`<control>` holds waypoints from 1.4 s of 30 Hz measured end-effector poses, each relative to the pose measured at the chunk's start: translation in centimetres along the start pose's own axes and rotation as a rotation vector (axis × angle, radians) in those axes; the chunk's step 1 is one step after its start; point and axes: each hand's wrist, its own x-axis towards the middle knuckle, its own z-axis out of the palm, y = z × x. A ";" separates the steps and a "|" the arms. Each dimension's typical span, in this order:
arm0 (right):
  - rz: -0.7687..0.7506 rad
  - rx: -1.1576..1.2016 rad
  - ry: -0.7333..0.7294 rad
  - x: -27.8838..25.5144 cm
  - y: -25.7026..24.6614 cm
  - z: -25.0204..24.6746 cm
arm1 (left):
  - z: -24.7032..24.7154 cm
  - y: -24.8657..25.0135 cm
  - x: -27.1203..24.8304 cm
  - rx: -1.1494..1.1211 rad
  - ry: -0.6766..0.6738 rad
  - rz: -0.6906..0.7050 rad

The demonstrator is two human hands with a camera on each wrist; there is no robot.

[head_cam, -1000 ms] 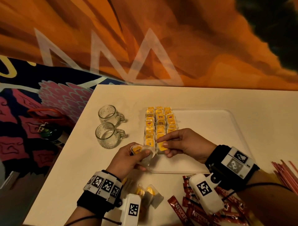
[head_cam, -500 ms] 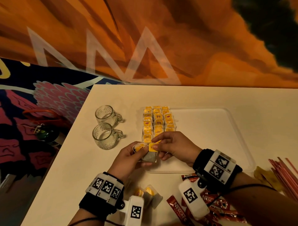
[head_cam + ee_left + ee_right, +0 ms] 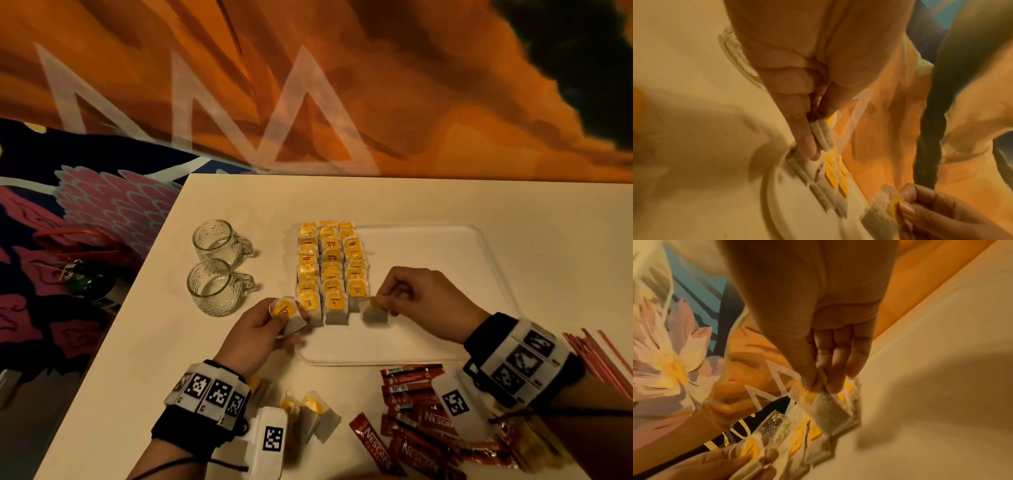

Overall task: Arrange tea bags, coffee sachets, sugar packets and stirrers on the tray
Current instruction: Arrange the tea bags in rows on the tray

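Note:
Rows of yellow-tagged tea bags (image 3: 330, 270) fill the left part of a white tray (image 3: 445, 267). My right hand (image 3: 387, 305) pinches one tea bag (image 3: 373, 310) by its yellow tag, low over the tray at the near end of the right-hand row (image 3: 828, 412). At the tray's left edge my left hand (image 3: 274, 318) grips a small stack of tea bags (image 3: 286, 313), seen edge-on in the left wrist view (image 3: 822, 133). Loose tea bags (image 3: 315, 416) lie near my left wrist. Red coffee sachets (image 3: 414, 404) lie in a heap before the tray.
Two empty glass mugs (image 3: 214, 286) stand left of the tray. Red stirrers (image 3: 603, 359) lie at the right edge of the white table (image 3: 513, 205). Yellow packets (image 3: 527, 442) show under my right forearm. The table's left edge drops off to a patterned floor.
My right hand took a tea bag from the stack in my left hand and carried it right to the end of the third row. The left hand stayed at the tray's left edge.

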 end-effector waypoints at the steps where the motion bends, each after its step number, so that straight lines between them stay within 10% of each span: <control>1: 0.017 0.002 -0.046 0.0 0.4 0.2 | -0.1 -0.2 0.2 0.061 0.005 0.013; 5: 0.102 0.052 -0.211 0.6 2.1 2.0 | -0.3 -0.8 0.6 0.157 0.049 0.029; 16: 0.109 0.006 0.038 3.9 3.2 3.0 | -1.2 -0.5 0.6 0.187 0.041 0.066; 42: 0.027 0.044 0.081 2.3 1.3 3.4 | -0.3 0.0 3.4 0.616 0.116 0.157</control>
